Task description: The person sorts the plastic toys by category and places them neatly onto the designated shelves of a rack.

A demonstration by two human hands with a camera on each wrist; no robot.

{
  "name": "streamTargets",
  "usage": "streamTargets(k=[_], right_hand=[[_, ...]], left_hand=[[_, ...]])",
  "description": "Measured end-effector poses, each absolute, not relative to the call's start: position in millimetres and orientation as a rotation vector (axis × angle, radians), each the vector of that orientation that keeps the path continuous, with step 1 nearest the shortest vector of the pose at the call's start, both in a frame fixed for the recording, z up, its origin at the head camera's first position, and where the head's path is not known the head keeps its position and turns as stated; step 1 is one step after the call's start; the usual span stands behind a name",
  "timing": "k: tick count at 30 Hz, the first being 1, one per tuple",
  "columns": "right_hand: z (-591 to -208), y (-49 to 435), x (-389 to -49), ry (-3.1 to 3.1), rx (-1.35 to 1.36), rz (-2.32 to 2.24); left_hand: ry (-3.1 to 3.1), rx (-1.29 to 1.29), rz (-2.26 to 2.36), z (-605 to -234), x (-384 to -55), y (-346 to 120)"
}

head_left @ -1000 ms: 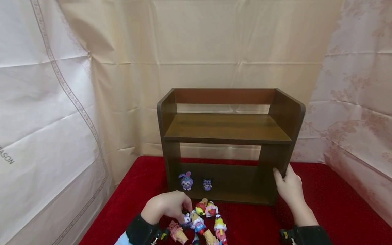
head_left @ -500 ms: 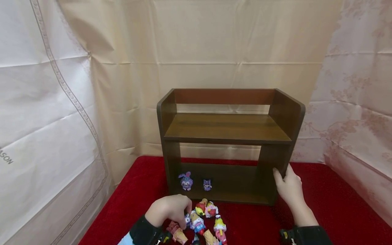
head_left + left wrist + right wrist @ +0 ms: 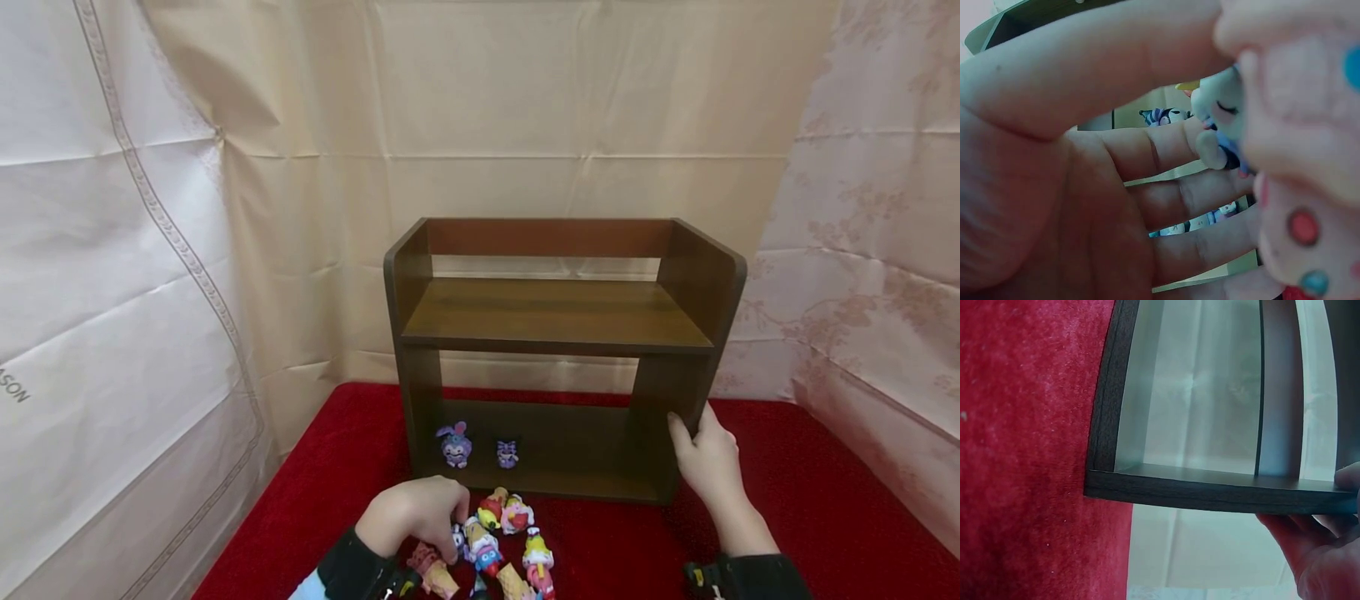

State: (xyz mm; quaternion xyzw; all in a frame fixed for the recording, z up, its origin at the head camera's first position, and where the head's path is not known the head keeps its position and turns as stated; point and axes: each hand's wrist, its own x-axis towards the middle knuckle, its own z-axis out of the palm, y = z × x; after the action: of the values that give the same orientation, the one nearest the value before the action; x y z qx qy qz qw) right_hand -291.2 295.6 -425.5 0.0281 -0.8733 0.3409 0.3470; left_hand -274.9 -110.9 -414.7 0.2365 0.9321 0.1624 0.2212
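Note:
My left hand (image 3: 416, 512) reaches down into a pile of small toy figurines on the red cloth. Its thumb and fingers curl round a white-and-purple figurine (image 3: 458, 538), which is partly hidden by them. The left wrist view shows that figurine (image 3: 1225, 109) with a shut eye painted on, at the fingertips. My right hand (image 3: 708, 462) grips the right side panel of a brown two-tier wooden shelf (image 3: 558, 312), thumb on the inner face, fingers outside. Two purple figurines, a long-eared one (image 3: 454, 446) and a smaller one (image 3: 507, 454), stand on the lower tier.
Around the left hand lie several figurines: a brown ice-cream cone (image 3: 433, 571), a cone with a blue face (image 3: 482, 546), a yellow-and-pink one (image 3: 538, 558), and others close to the shelf's front edge. Red plush cloth (image 3: 600, 550) covers the table; fabric sheets (image 3: 300, 208) hang behind.
My left hand has shifted slightly right and down among the figurines, its fingers now covering more of the white-and-purple one. My right hand keeps its grip on the shelf.

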Motion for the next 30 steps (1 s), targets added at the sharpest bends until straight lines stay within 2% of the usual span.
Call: streamTargets(k=[18,30], right_hand=[[-426,296,-292,-2.259,0.085,0.879],[-428,296,-292,-2.269,0.074,0.868]], left_hand=[[2.557,0.696,0.577,-410,-273,-124],[2.604,0.932,0.685,-403,-280,-135]])
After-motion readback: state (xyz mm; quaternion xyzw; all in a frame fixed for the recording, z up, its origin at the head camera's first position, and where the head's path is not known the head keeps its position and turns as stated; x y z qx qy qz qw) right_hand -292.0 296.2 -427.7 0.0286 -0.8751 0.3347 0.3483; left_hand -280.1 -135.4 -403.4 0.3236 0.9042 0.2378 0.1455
